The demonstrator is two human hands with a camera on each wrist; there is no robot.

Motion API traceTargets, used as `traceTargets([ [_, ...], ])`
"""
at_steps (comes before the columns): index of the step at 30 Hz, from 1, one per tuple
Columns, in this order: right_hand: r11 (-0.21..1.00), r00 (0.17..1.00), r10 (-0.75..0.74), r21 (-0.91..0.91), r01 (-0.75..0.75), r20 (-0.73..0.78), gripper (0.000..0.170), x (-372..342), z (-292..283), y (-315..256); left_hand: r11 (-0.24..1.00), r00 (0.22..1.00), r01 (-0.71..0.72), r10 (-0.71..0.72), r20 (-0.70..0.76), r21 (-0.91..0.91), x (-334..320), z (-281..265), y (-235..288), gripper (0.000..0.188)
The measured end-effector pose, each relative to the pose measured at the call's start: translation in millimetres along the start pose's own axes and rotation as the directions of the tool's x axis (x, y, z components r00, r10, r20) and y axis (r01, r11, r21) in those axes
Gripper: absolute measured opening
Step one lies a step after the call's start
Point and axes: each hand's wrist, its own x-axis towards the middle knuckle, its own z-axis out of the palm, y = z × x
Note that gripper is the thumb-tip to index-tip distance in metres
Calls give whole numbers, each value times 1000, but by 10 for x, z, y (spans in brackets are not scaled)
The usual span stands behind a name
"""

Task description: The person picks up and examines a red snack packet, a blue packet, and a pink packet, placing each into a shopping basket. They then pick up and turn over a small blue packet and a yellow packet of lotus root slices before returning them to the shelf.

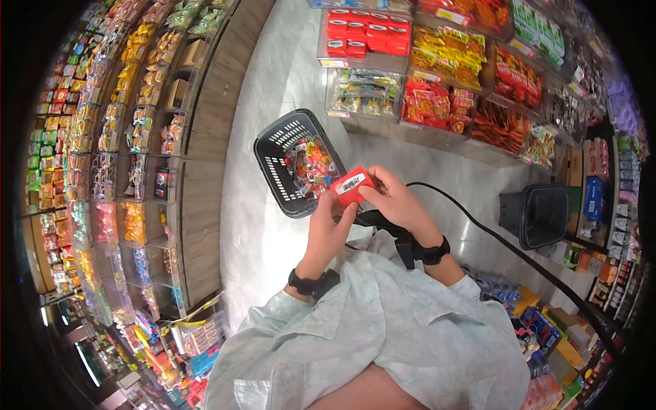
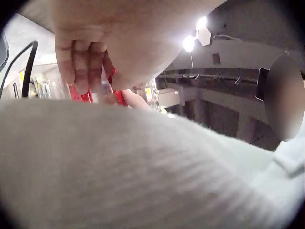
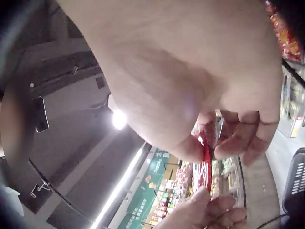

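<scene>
A flat red snack packet with a white, dark-printed label is held up between both hands, above the near right edge of a dark shopping basket. My left hand pinches its lower left end between thumb and fingers. On the opposite end, the thumb and fingers of my right hand grip the packet. Seen from the right wrist, the packet is thin and edge-on, with fingertips of both hands on it. Several colourful wrapped snacks lie inside the basket.
Tall snack shelves line the left side. Ahead to the right stands a display with bins of red packets and yellow packets. Dark stacked baskets sit on the right, and a black cable runs across that side.
</scene>
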Motion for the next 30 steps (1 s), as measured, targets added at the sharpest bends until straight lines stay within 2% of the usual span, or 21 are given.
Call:
traceTargets([
  [5,996,999,44,-74,-41,31,33,304,641,47,998,998,20,-23,-57,-62,34,-755,-244,17],
  [6,995,998,49,-88,-46,29,35,353,785,46,992,997,15,-25,-75,-126,38,-896,-354,15],
  [8,994,997,62,-95,-59,34,44,467,1057,35,983,994,37,-54,-90,-182,38,-1205,-553,15],
  [11,980,985,174,-100,-171,14,50,593,1408,1,967,991,33,-63,-114,-252,7,-1634,-811,20],
  [14,961,978,210,-188,-203,16,46,727,1703,-73,970,991,16,-47,-123,-243,-1,-2042,-875,23],
  [17,951,978,176,-275,-140,112,40,814,1874,-77,972,989,85,-109,-102,-220,-10,-2331,-871,22],
  [21,933,954,254,-303,-197,161,34,838,1962,-68,985,988,23,-48,-148,-171,-24,-2388,-1046,18],
  [22,926,953,261,-318,-201,156,34,848,1962,-76,980,986,61,-88,-141,-188,-22,-2348,-1090,17],
  [25,915,947,292,-328,-236,132,33,744,1928,-114,968,987,153,-161,-23,-201,-39,-2238,-1175,18],
  [30,913,940,323,-296,-280,106,32,605,1698,-102,982,978,162,-147,151,-97,46,-2002,-1130,18],
])
